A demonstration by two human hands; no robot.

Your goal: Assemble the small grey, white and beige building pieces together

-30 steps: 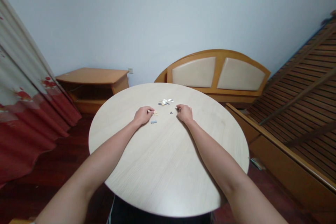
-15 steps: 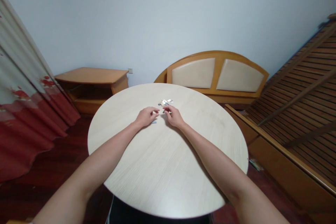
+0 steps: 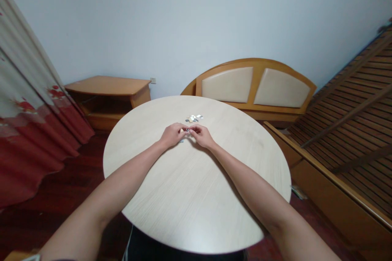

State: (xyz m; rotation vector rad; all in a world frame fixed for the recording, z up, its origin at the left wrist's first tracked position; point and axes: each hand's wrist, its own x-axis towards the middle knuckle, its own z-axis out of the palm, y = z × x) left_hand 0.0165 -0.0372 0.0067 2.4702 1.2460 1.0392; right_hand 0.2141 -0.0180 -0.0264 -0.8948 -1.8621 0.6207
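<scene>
My left hand (image 3: 172,134) and my right hand (image 3: 203,135) meet over the middle of the round table, fingertips almost touching. Both are closed in a pinch around small building bricks (image 3: 188,130), greyish where they show between the fingertips. Fingers cover most of them, so their exact shape is hidden. A pale cream bit shows by my left thumb. Just beyond my hands lies a loose pile of small white, cream and dark grey bricks (image 3: 192,119). Partly hidden under my left hand, a blue-grey brick (image 3: 181,141) rests on the tabletop.
The round pale wooden table (image 3: 183,195) stands before me. Behind it are a low wooden cabinet (image 3: 113,85) at left and a padded headboard (image 3: 226,85) against the wall. A slatted wooden bed frame (image 3: 352,110) leans on the right; a red and white curtain (image 3: 36,122) hangs left.
My hands have come together from slightly apart, bringing their fingertips and the small bricks close to each other. The pile behind them looks the same; the view has shifted slightly.
</scene>
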